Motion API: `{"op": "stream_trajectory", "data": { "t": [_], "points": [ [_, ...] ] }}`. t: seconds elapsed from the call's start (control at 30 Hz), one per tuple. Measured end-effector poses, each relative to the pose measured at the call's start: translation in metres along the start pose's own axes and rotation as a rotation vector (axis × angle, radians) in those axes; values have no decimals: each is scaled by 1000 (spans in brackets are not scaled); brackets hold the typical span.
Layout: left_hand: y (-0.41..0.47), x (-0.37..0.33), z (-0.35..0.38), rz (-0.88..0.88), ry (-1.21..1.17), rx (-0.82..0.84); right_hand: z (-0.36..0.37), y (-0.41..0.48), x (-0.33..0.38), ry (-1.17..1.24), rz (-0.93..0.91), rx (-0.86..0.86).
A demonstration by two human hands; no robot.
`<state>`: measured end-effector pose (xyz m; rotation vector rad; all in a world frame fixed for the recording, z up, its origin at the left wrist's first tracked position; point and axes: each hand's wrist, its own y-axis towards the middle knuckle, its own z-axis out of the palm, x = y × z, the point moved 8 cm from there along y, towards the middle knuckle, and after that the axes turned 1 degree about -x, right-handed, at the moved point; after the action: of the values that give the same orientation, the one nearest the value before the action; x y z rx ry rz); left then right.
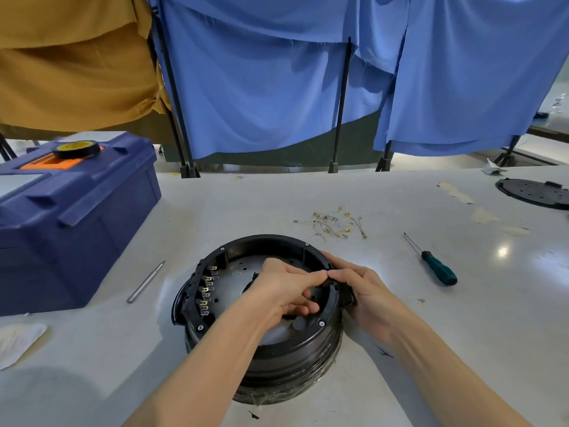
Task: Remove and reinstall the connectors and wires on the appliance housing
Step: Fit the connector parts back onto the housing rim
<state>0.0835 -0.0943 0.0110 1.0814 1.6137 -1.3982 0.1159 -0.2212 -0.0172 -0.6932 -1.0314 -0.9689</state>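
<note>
Left hand (283, 288) and right hand (360, 291) both pinch a black connector (331, 282) on the appliance housing (268, 241) rim (right side); I'd steady the housing; ease it straight, no twisting.

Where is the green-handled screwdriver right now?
Head view: the screwdriver lies on the table, right of the housing, near the loose wires.
</note>
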Motion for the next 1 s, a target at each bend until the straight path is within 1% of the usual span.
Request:
{"op": "stream_trajectory", "data": {
  "t": [0.23,0.33,0.37,0.43,0.5,0.53,0.6,0.63,0.7,0.73,0.8,1.0],
  "points": [
    [-6,-4,-2,-3,53,6,4,-5,4,39,-38,-75],
    [-14,-11,-4,103,85,12,5,-7,6,-6,-32,-72],
    [-16,-16,-10,170,88,-26,4,-8,8,-50,-23,-69],
    [-20,-33,-38,335,150,-194,2,-9,16,-185,-13,-112],
    [-27,-48,-71,471,375,-394,1,-7,26,-346,-21,-180],
    [-27,-51,-85,495,528,-466,4,-4,30,-410,-31,-188],
    [-21,-47,-108,442,767,-550,16,1,37,-506,-55,-154],
    [-16,-40,-117,391,817,-559,21,4,38,-539,-58,-135],
    [-9,-25,-126,308,798,-520,25,7,40,-571,-53,-132],
    [-7,-20,-126,293,769,-500,24,7,41,-587,-52,-139],
    [-6,-15,-125,316,737,-500,20,6,43,-616,-56,-154],
    [-1,-22,-104,328,831,-489,-6,0,51,-631,-59,-210]
  ]
}}
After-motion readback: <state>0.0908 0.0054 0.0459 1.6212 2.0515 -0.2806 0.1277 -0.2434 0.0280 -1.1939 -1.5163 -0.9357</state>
